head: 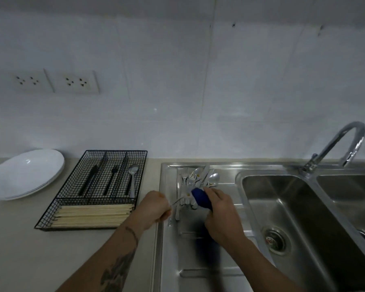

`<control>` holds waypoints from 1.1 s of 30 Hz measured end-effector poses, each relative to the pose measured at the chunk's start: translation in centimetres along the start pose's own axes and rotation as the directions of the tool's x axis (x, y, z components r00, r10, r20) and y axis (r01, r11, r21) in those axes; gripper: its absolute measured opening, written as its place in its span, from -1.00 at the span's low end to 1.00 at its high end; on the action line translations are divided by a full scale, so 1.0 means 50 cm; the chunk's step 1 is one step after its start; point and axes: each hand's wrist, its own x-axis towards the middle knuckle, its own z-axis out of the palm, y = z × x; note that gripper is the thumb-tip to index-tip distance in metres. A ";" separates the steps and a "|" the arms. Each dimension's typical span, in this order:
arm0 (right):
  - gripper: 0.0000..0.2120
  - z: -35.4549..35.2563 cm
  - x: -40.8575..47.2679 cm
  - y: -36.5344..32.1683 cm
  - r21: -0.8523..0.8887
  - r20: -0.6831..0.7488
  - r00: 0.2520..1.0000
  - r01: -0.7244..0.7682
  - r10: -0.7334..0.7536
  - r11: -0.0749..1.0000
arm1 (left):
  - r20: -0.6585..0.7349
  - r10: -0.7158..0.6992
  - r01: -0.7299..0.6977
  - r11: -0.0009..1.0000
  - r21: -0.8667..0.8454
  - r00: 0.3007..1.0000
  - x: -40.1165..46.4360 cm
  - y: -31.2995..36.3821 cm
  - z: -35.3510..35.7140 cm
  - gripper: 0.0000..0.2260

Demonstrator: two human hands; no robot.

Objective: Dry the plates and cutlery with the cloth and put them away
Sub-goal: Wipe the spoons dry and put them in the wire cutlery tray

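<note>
The task is partly done. White plates [25, 174] are stacked on the tabletop [19, 249], and the basket [93, 190] already holds a spoon [132, 178] and dark cutlery. The left hand [154, 206] has its grip clamped on the handle of one utensil, and the right hand [220, 211] wraps the blue cloth [200, 200] around it. A pile of cutlery [195, 180] on the drainboard [198, 260] is still left to dry.
</note>
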 end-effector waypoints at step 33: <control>-0.23 -0.066 -0.104 -0.006 -0.285 -0.115 0.951 0.244 -0.286 0.927 | 0.143 0.749 -0.626 0.416 0.660 0.647 -0.191 -0.012 0.049 -0.82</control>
